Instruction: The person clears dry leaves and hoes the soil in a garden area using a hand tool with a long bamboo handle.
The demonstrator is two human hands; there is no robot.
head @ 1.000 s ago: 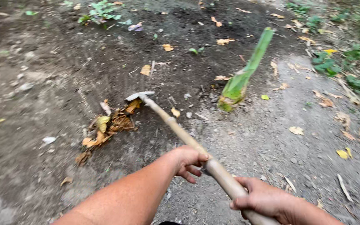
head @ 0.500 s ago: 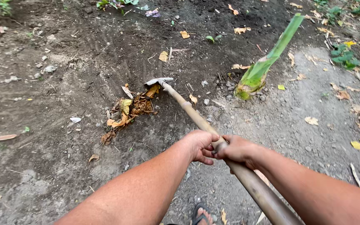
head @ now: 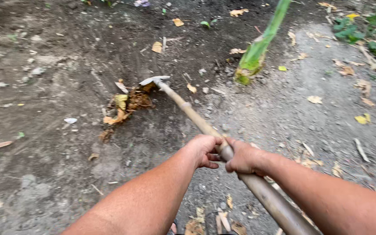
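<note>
Outdoors on bare ground, the person is gripping a hoe's long wooden handle (head: 205, 126) with both hands closed around it, the left hand (head: 204, 150) and the right hand (head: 245, 157) sitting side by side and touching at mid-shaft. The metal blade (head: 153, 80) is resting at the far end, right against a small heap of brown and yellow dead leaves (head: 127, 106) on the dark soil (head: 57, 65). It is looking like a raking or scraping stroke is in hand, with the blade biting just behind the heap; pulling it along would, I judge, be calling for a steady draw toward the body with the blade kept low, so the leaves are not slipping under it. A cut green stalk (head: 257, 50) is lying well apart, up to the right, near where the soil is giving way to paler gravel (head: 318, 122). The handle's near end is running out of the bottom edge, the stalk's top is getting cut off above (motion is blurring it too), and the blade's underside is hidden against the leaves.
</note>
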